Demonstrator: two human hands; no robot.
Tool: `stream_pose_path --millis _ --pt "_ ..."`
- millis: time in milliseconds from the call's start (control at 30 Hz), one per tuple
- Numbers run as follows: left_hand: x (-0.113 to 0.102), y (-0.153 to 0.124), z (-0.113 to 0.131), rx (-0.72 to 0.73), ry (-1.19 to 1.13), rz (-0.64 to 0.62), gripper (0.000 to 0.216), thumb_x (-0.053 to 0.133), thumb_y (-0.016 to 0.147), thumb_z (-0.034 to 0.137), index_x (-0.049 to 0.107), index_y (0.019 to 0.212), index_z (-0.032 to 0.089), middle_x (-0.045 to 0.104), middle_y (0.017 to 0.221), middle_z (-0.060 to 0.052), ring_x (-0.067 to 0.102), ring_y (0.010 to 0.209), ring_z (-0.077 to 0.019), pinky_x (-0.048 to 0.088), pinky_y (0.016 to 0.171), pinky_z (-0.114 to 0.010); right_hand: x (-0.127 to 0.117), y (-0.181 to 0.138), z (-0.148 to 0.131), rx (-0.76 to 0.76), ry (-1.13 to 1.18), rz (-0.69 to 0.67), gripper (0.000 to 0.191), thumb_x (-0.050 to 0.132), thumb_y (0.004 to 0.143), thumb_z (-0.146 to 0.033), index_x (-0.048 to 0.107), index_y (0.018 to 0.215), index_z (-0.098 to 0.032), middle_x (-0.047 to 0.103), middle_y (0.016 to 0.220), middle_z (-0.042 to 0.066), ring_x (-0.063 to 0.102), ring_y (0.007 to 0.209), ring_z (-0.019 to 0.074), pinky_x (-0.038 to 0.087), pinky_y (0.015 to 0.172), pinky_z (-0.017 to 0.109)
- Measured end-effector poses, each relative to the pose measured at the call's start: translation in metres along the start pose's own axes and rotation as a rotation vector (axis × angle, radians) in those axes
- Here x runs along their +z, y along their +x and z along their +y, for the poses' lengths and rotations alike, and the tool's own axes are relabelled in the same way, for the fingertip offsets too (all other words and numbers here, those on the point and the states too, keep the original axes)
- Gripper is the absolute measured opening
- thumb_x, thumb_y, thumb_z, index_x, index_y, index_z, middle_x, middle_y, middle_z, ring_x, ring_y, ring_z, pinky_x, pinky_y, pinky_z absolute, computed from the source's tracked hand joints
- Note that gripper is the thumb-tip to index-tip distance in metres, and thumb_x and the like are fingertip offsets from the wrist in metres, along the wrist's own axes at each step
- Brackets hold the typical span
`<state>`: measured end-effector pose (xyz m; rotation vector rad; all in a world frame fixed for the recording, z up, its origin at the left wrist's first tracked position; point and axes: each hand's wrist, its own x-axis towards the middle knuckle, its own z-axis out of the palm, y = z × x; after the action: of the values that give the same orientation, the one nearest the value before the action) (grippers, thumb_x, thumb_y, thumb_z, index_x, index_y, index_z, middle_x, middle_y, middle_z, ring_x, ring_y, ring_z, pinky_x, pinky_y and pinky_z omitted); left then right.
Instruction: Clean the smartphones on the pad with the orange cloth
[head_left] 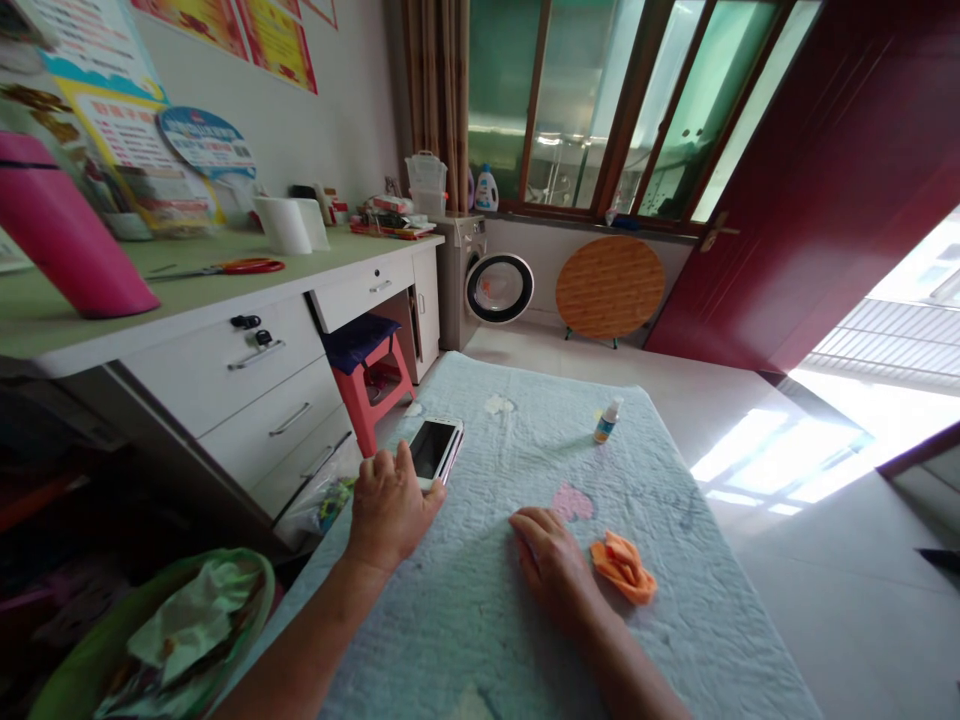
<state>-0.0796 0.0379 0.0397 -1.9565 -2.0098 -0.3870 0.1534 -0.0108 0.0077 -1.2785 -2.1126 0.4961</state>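
My left hand rests on the pale blue quilted cloth covering the table, its fingertips touching the near end of a white smartphone that lies screen up. The fingers lie fairly flat and hold nothing. My right hand lies palm down on the cloth with the fingers loosely curled, just left of a crumpled orange cloth that it is not gripping. A small bottle with a blue label stands farther back on the right.
A white desk with drawers runs along the left, with a pink cylinder, red-handled scissors and a red stool under it. A green bin sits at lower left. A washing machine and open red door stand behind.
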Motion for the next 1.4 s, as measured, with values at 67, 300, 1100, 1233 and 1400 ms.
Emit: stream_pose_path --millis 67,300,1100,1233,1400 --pt "-0.002 0.002 -0.001 -0.018 0.005 0.002 0.064 0.051 0.081 0.045 0.052 0.123 -0.003 0.057 0.095 -0.020 0.051 0.089 -0.0334 0.039 0.082 -0.042 0.000 0.001 -0.001 0.002 -0.008 -0.009 0.033 0.043 0.084 -0.008 0.065 0.106 -0.021 0.066 0.104 0.008 0.057 0.096 0.0214 0.049 0.086 0.035" --pt "-0.014 0.005 -0.004 0.005 -0.051 0.089 0.066 0.049 0.082 0.045 0.047 0.130 0.000 0.054 0.093 -0.016 0.048 0.087 -0.0328 0.038 0.083 -0.046 0.002 -0.001 0.002 -0.003 0.023 0.000 0.033 0.045 0.084 -0.008 0.065 0.107 -0.022 0.066 0.103 0.007 0.057 0.096 0.0213 0.049 0.086 0.035" --pt "0.008 -0.053 0.123 0.187 -0.397 -0.245 0.079 0.065 0.073 0.053 0.046 0.134 0.007 0.057 0.108 -0.018 0.049 0.101 -0.0346 0.036 0.090 -0.045 -0.034 -0.003 0.026 0.159 -0.012 0.712 0.027 0.043 0.085 -0.014 0.064 0.102 -0.019 0.062 0.104 0.009 0.057 0.098 0.0213 0.048 0.084 0.038" --pt "0.010 -0.052 0.120 0.196 -0.410 -0.355 0.091 0.069 0.065 0.064 0.046 0.135 0.009 0.060 0.108 -0.019 0.052 0.101 -0.0356 0.037 0.090 -0.045 -0.058 -0.003 0.040 0.283 -0.015 0.641 0.025 0.044 0.083 -0.020 0.065 0.095 -0.018 0.064 0.098 0.008 0.058 0.083 0.0183 0.047 0.075 0.033" --pt "0.009 -0.047 0.114 0.239 -0.419 -0.433 0.097 0.067 0.065 0.069 0.044 0.136 0.006 0.062 0.108 -0.021 0.056 0.100 -0.0360 0.038 0.088 -0.043 -0.095 -0.013 0.059 0.521 -0.132 0.236 0.018 0.051 0.077 -0.032 0.063 0.073 -0.019 0.060 0.072 0.002 0.054 0.068 0.0168 0.043 0.067 0.030"
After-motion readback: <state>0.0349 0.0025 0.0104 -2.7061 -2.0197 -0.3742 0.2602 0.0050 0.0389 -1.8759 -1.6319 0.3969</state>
